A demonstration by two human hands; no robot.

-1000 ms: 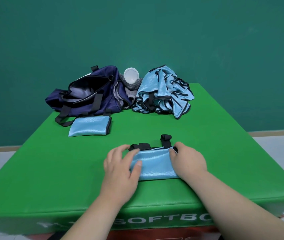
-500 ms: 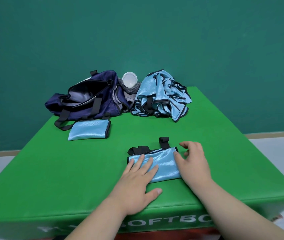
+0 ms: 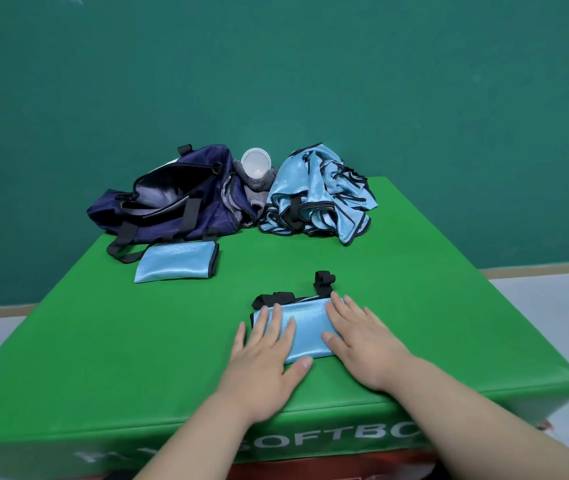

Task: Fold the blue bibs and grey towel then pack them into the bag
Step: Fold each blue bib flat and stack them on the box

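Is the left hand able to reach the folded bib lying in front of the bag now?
Probably yes. The left hand rests flat on the near bib, gripping nothing, and only bare green mat lies between it and the folded bib.

Both hands lie flat on a folded blue bib (image 3: 305,327) near the front edge of the green block (image 3: 103,341): the left hand (image 3: 262,362) covers its left part and the right hand (image 3: 362,344) its right end, with fingers straight. Black straps (image 3: 324,280) stick out from the far side of this bib. Further back on the left, a second folded bib (image 3: 175,261) lies just in front of the open dark blue bag (image 3: 172,209). Right of the bag is a grey towel (image 3: 255,188), with a white cup (image 3: 256,162) showing above it, then a heap of unfolded bibs (image 3: 321,202).
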